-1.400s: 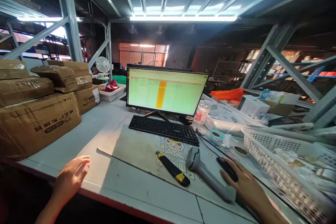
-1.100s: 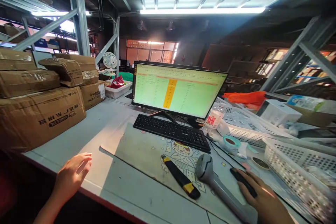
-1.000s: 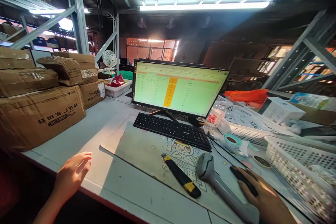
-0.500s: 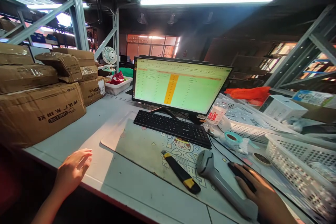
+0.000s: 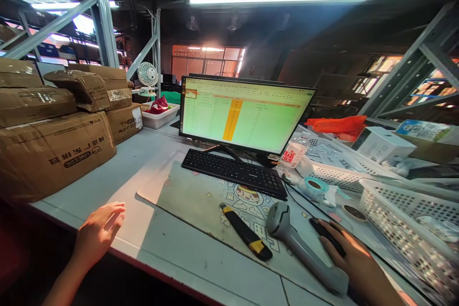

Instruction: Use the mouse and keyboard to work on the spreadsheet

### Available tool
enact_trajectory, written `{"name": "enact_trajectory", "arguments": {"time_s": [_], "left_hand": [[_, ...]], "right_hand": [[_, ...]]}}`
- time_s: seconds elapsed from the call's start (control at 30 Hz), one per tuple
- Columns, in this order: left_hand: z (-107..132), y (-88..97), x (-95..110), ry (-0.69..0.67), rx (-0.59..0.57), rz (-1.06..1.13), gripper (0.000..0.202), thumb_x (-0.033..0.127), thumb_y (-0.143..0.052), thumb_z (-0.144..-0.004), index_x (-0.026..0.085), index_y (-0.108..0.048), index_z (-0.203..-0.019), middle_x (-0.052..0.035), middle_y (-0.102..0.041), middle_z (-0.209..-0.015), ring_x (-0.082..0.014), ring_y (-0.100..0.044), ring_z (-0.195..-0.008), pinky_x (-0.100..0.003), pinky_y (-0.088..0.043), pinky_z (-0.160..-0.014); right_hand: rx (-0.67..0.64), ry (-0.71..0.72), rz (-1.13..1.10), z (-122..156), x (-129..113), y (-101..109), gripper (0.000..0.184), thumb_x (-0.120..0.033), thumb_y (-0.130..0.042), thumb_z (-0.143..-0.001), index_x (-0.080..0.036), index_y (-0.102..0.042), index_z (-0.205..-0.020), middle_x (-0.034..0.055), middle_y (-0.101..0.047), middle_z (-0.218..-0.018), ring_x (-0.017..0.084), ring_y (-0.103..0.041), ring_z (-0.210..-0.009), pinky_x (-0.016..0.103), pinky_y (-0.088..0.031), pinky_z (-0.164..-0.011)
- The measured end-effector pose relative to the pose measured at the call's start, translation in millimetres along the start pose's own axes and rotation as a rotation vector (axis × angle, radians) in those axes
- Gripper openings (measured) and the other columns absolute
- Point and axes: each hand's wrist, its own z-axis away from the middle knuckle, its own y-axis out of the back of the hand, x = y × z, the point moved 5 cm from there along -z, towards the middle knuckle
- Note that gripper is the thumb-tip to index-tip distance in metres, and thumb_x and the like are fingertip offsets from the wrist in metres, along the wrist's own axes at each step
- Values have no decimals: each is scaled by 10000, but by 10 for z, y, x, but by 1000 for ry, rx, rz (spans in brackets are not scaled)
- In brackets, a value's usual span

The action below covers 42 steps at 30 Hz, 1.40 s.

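My right hand (image 5: 353,253) rests over a black computer mouse (image 5: 328,235), its fingers along the mouse's sides, at the right of the printed desk mat (image 5: 179,196). Beside it lies a grey handheld barcode scanner (image 5: 304,251), head pointing away from me. A black and yellow utility knife (image 5: 245,232) lies left of the scanner. My left hand (image 5: 102,229) lies on the table's front edge, fingers loosely stretched, holding nothing. Behind the mat stand a black keyboard (image 5: 233,172) and a monitor (image 5: 244,114) showing a spreadsheet with an orange column.
Cardboard boxes (image 5: 57,153) are stacked at the left, with a small white fan (image 5: 147,74) and a white basket (image 5: 161,117) behind. White perforated baskets (image 5: 401,229), a roll of teal tape (image 5: 315,186) and a cup (image 5: 292,155) crowd the right side.
The view has shifted slightly. On the monitor, a small outlined box now shows at the sheet's upper left. Both hands stay where they were.
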Motion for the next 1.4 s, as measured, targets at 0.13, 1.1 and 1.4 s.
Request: {"name": "enact_trajectory", "arguments": {"time_s": [0.13,1.1,1.4], "left_hand": [[-3,-6,-4,13,0,10,277,432,-493,-1073,276,-722,-1054,126,-710,-1204,-96,-686,-1098,-246,-479,-950],[6,-21,-12,-9,8,2,264,419,-502,-1071,278,-724,-1048,126,-711,-1205,-91,-692,-1083,-237,-488,-940],[35,-58,-62,40,-22,33,291,447,-503,-1067,281,-742,-1054,118,-712,-1228,-116,-688,-1116,-263,-470,-960]], "right_hand": [[14,11,-9,4,-18,3,832,-761,-371,-966,-145,-702,-1417,106,-577,-1477,358,-562,-1382,552,-478,-1168],[-179,-206,-85,-47,-257,143,1035,-885,-346,-842,-157,-631,-1522,57,-509,-1547,320,-487,-1467,501,-396,-1252],[-190,-235,-82,-63,-247,125,1086,-876,-342,-810,-102,-636,-1513,100,-500,-1553,350,-472,-1471,506,-368,-1264]]}}
